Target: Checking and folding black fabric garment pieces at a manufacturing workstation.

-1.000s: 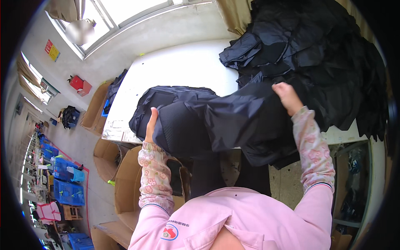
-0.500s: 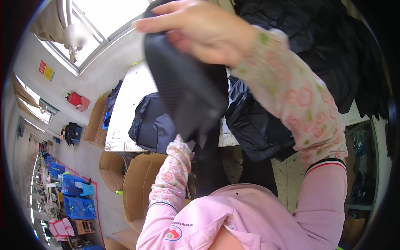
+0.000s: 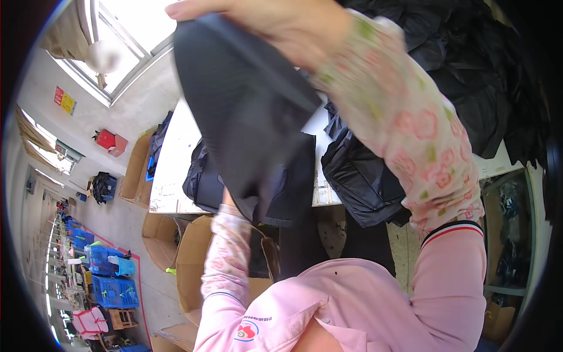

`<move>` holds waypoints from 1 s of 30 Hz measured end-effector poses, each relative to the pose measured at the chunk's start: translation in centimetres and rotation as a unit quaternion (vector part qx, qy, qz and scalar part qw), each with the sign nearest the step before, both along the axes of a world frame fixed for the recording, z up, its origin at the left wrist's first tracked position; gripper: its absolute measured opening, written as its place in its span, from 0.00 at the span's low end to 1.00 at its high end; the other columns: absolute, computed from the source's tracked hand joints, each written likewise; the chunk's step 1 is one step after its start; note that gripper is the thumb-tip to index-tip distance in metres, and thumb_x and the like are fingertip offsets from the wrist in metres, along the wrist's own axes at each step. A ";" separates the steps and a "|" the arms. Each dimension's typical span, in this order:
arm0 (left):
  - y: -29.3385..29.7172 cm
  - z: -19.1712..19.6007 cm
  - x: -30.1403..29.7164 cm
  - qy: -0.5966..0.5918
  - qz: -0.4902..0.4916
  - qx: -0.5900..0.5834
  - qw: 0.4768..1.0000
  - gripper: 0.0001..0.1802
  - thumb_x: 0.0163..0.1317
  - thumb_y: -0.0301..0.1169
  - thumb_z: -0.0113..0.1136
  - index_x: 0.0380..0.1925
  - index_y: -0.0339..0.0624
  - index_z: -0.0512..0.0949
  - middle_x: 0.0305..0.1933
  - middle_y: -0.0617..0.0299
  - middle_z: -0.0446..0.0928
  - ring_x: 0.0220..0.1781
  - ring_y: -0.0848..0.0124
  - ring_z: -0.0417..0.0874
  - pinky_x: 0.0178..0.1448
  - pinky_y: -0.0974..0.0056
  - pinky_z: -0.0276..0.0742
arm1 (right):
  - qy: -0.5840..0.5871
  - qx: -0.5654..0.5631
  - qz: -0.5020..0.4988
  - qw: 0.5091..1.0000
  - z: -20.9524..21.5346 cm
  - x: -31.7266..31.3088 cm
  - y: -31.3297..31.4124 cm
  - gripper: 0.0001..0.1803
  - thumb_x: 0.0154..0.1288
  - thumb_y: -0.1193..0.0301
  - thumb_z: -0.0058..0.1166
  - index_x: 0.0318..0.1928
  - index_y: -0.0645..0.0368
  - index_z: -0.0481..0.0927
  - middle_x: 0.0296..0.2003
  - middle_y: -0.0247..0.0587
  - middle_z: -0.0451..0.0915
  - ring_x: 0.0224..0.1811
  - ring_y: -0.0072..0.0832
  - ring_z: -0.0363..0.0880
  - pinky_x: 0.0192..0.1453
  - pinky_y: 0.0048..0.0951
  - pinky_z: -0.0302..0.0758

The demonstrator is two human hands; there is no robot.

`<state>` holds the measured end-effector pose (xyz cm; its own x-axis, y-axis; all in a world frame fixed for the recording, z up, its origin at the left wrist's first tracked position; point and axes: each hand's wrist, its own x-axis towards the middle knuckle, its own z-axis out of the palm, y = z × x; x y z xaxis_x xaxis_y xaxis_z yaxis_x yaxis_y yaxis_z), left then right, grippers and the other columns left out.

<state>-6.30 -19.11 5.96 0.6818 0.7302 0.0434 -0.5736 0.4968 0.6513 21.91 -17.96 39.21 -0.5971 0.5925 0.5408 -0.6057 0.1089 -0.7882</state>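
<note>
I see bright daylight pouring from the window [image 3: 141, 23] at far left, its panes blown out to white. The white tabletop [image 3: 170, 182] glares back at me. On my feed the right hand [image 3: 270, 23] and raised black cloth [image 3: 234, 88] look blurred. Fisheye distortion bends edges toward a black rim.

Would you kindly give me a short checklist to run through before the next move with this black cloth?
1. Right hand has a grip on the black cloth piece: ok, at its upper end.
2. Left hand has a grip too: cannot tell, mostly hidden behind the cloth.
3. Black cloth piece lies flat: not ok, it is held up and bent.
4. Black bundle sits fully on the white table: not ok, it overhangs the front edge.
5. Large black pile is at the right: ok.
</note>
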 end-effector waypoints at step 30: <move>0.4 -4.6 1.0 0.721 0.132 0.402 0.548 0.44 0.58 0.57 0.60 0.72 0.61 0.57 0.77 0.48 0.48 0.79 0.50 0.44 0.74 0.34 0.38 | -0.273 -0.264 -0.326 0.865 -40.8 -5.6 -2.0 0.46 0.54 0.63 0.68 0.67 0.64 0.55 0.48 0.58 0.75 0.46 0.45 0.79 0.53 0.40 0.76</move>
<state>-5.27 -18.72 1.34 0.3060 0.9518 -0.0217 0.8440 -0.2607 0.4687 16.29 -19.93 -1.58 -0.1226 0.9784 -0.1664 -0.0727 -0.1760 -0.9817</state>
